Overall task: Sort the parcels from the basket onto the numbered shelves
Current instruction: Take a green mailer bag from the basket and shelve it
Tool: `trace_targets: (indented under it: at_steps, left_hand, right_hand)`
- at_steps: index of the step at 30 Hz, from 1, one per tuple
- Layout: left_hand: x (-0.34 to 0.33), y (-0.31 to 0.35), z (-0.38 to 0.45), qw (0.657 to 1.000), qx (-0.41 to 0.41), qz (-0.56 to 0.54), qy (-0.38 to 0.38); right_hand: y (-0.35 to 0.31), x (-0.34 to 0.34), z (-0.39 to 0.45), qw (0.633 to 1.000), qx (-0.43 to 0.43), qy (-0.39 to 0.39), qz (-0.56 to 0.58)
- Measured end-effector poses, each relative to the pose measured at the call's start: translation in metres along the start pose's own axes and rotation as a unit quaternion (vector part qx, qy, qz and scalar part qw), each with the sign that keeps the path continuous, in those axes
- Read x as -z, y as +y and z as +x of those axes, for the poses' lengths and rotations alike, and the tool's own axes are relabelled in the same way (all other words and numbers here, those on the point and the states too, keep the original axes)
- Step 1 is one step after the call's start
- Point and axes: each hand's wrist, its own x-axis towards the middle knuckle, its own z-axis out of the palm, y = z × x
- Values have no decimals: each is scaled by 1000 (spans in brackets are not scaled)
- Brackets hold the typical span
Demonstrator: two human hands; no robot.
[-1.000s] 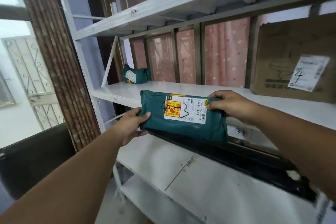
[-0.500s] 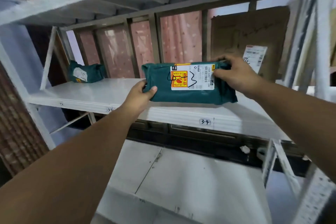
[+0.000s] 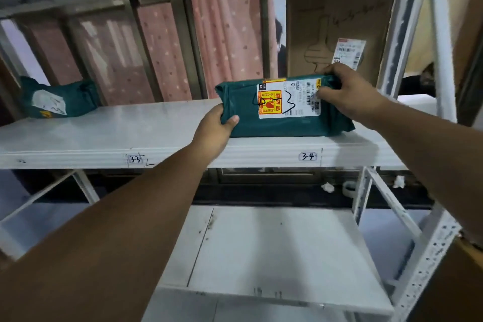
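Shelf (image 3: 156,125): both hands grip green parcel (image 3: 282,125).

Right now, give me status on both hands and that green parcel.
Left hand and right hand both grip the green parcel. Parcel resting on the shelf above label 34. Cardboard box stands just behind.

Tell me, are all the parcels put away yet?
Not yet. One green parcel already lies at the shelf's far left. Both hands, left hand and right hand, hold another green parcel on the shelf, above the 3-4 tag. The basket is out of view.
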Motion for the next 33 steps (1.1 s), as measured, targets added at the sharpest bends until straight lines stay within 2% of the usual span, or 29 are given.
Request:
trace_targets:
  at_steps: [7,14,22,29,33]
  left_hand:
    - [5,-17,12,999,-2,2,-34]
    - [0,-20,12,999,-17,35,-23]
    - [-3,-26,15,998,-21,63,-13]
    - [6,-13,3,999,16,11,-26]
    - [6,-22,4,1000,21,-5,1]
  right_hand:
    - [-3,-11,-9,999,-19,36,-7]
    - [-6,-16,-14,997,-35,60,19]
    - [2,-24,-14,990,-53,61,116]
    - [9,-30,-22,989,-19,47,136]
    - [18,-38,-21,990,21,97,102]
